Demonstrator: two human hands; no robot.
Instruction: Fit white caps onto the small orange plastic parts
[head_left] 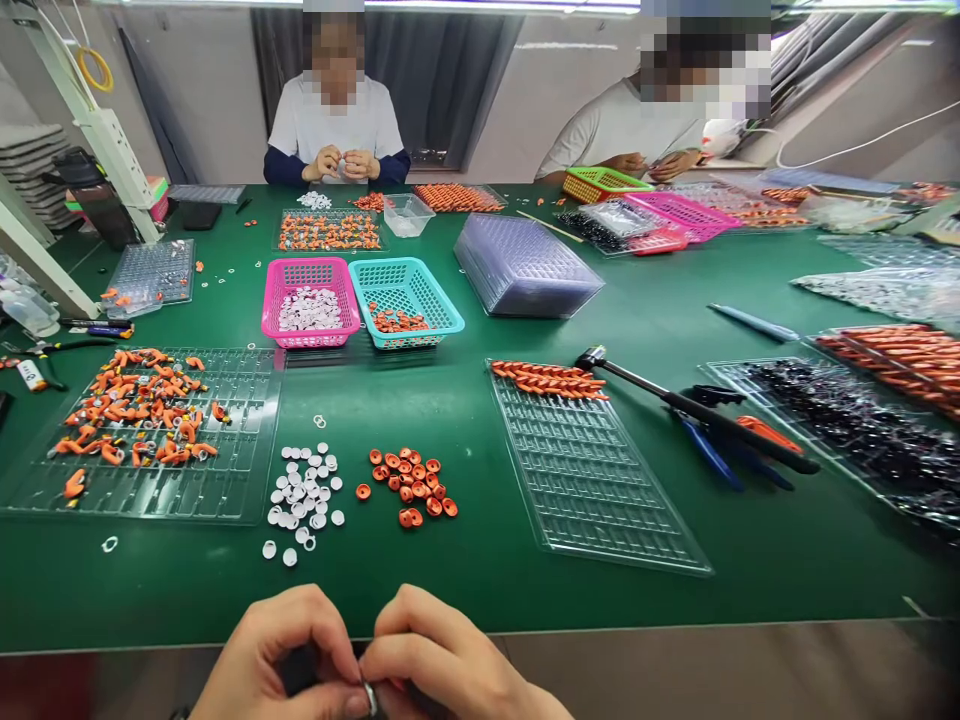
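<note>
Left hand (281,660) and right hand (442,665), fingertips pressed together at the near table edge, pinching between them a small shiny metallic part (370,697), too small to identify. At 12 o'clock from the hands on the green table mat (465,420): loose pile of small white round caps (301,497), and beside it at 1 o'clock, small orange round rings (409,485). Further out: clear plastic compartment tray (600,480) at 2 o'clock, clear tray of orange parts (142,430) at 10 o'clock, pink plastic basket (310,300) and teal plastic basket (405,300) beyond at 12.
</note>
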